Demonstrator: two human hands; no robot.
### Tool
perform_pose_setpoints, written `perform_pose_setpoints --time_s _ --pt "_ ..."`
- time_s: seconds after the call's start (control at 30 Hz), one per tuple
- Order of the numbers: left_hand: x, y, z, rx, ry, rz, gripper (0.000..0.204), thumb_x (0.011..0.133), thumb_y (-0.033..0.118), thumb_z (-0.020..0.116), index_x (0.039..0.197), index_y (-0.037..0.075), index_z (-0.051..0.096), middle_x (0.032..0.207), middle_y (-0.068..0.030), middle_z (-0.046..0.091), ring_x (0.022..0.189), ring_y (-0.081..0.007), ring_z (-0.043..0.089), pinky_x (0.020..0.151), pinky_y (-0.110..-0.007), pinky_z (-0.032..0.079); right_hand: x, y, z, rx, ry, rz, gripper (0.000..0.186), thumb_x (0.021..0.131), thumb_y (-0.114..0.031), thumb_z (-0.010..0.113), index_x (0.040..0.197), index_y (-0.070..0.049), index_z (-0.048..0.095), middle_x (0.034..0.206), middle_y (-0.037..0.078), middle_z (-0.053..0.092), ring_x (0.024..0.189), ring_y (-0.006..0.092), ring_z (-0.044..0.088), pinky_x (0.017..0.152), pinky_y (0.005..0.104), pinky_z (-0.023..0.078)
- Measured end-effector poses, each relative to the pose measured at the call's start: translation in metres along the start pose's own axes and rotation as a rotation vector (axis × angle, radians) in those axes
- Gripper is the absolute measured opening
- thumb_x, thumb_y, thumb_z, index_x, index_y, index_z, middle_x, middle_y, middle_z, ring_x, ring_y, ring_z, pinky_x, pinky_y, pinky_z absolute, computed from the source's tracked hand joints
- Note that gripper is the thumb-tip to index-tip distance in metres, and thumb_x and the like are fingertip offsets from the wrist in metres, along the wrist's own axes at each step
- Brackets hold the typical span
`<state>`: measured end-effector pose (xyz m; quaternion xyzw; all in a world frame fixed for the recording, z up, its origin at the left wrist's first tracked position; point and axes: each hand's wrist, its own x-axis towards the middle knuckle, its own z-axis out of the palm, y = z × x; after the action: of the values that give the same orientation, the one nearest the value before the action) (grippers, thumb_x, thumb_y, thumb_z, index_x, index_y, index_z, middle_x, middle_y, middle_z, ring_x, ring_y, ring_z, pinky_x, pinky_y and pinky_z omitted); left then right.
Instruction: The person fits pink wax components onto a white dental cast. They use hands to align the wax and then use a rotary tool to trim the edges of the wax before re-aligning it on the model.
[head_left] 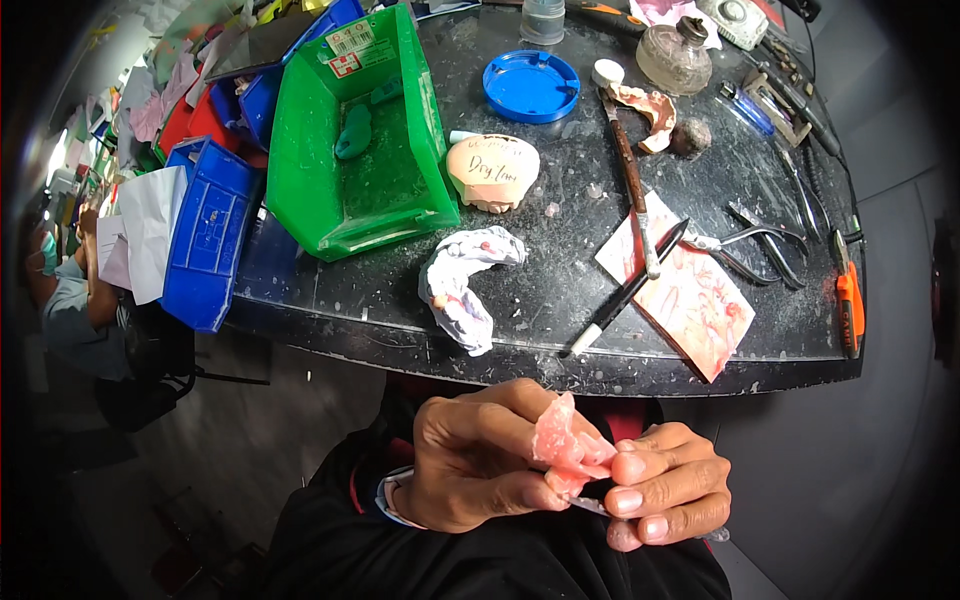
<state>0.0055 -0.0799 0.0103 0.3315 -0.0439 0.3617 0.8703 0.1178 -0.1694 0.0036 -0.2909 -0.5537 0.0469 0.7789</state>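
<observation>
Above my lap, just in front of the bench edge, my left hand [470,455] is closed on a thin, crumpled piece of pink dental wax [568,440], pinched between thumb and fingers. My right hand [675,485] is closed round a slim metal tool [588,505]. Its thin end meets the lower edge of the wax, while the other end shows past the right fingers. Most of the tool is hidden, so its exact kind cannot be told. The right fingertips also touch the wax or lie right beside it.
On the dark bench [540,345] lie a white horseshoe-shaped mould [460,290], a plaster cast [493,170], and a pink wax sheet [700,320] under a brown-handled spatula [625,160] and black pen [635,285]. Pliers [745,240], a green bin [350,215] and a glass burner [675,58] stand around.
</observation>
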Motion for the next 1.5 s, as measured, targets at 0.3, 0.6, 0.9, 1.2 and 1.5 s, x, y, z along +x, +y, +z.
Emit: perform_pose_setpoints --time_s 0.3,0.6,0.9,1.2,1.5 --pt "-0.001 0.005 0.000 0.047 0.042 -0.024 0.017 0.074 -0.006 0.070 0.089 -0.003 0.063 0.092 -0.0181 0.062 0.093 -0.0305 0.064 0.081 -0.041 0.053 0.005 -0.001 -0.005 0.005 -0.083 0.042 0.031 0.066 0.005 0.077 0.090 0.003 0.059 0.087 0.021 0.067 0.092 0.0337 0.065 0.084 0.0429 0.052" --pt "-0.004 0.004 -0.005 0.049 0.046 -0.028 0.017 0.070 -0.009 0.072 0.082 -0.001 0.064 0.086 -0.0136 0.064 0.091 -0.0301 0.065 0.078 -0.039 0.054 0.005 0.001 -0.004 -0.087 -0.101 -0.027 0.027 0.065 0.004 0.077 0.085 0.003 0.059 0.085 0.019 0.068 0.089 0.0325 0.066 0.081 0.0414 0.054" --pt "-0.004 -0.001 -0.004 -0.001 0.069 -0.034 0.015 0.071 -0.006 0.073 0.081 0.000 0.063 0.085 -0.0140 0.064 0.087 -0.0270 0.066 0.078 -0.038 0.053 0.002 -0.011 -0.024 -0.355 -0.368 -0.088 0.025 0.070 -0.007 0.077 0.089 -0.005 0.060 0.095 0.010 0.066 0.093 0.0260 0.065 0.079 0.0367 0.053" --pt "-0.006 0.004 -0.005 0.018 0.039 -0.146 0.015 0.073 -0.005 0.072 0.083 0.000 0.063 0.088 -0.0166 0.065 0.084 -0.0252 0.065 0.077 -0.037 0.052 0.003 0.003 -0.013 -0.553 -0.305 -0.429 0.014 0.069 -0.005 0.070 0.077 -0.009 0.059 0.090 0.003 0.063 0.083 0.0199 0.065 0.056 0.0239 0.049" --pt "-0.006 -0.007 -0.006 -0.048 0.071 -0.052 0.018 0.075 -0.001 0.072 0.090 0.001 0.062 0.092 -0.0174 0.064 0.083 -0.0224 0.062 0.067 -0.032 0.051 0.002 -0.007 -0.008 -0.078 -0.161 0.162 0.033 0.080 -0.001 0.065 0.107 -0.004 0.046 0.097 0.018 0.063 0.097 0.0324 0.063 0.089 0.0440 0.050"
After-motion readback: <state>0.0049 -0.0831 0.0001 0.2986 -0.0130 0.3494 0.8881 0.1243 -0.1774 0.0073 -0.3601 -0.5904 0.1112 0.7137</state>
